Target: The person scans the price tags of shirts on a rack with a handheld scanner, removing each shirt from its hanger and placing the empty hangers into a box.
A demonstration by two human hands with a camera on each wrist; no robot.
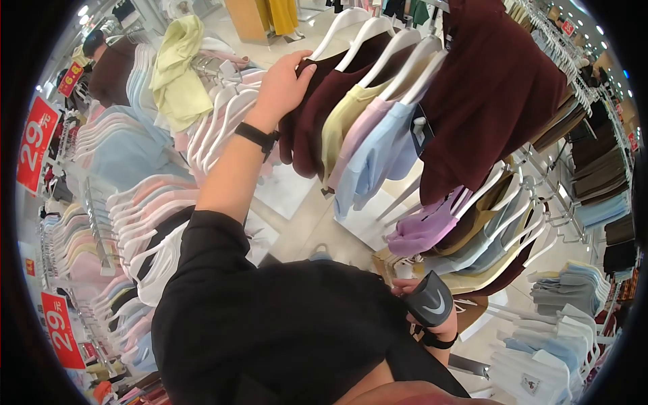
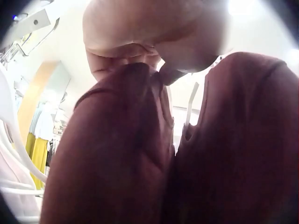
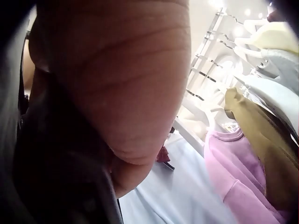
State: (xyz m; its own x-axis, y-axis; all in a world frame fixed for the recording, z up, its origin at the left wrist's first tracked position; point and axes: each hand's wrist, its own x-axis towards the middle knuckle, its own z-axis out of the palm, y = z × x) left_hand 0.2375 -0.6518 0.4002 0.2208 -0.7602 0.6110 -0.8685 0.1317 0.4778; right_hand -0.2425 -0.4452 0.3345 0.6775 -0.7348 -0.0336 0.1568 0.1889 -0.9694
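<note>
Along the front rack, my left hand (image 1: 283,88) pinches the shoulder of a dark maroon top (image 1: 324,88) beside its white hanger. The left wrist view shows the fingers (image 2: 133,53) bent over that top's shoulder (image 2: 117,135), next to another maroon garment (image 2: 238,140). Low on the right, near my body, my right hand (image 1: 442,327) grips a dark grey item (image 1: 428,297) with a white curved mark, which covers part of the hand. In the right wrist view the hand (image 3: 126,84) fills much of the picture, its fingers round dark material (image 3: 60,154).
Yellow (image 1: 344,121), pink and blue tops (image 1: 371,158) hang on the same rack, with a large maroon garment (image 1: 486,101) at its end. A lower rack holds a purple top (image 1: 425,226). Further racks with white hangers line the left, near red price signs (image 1: 38,145).
</note>
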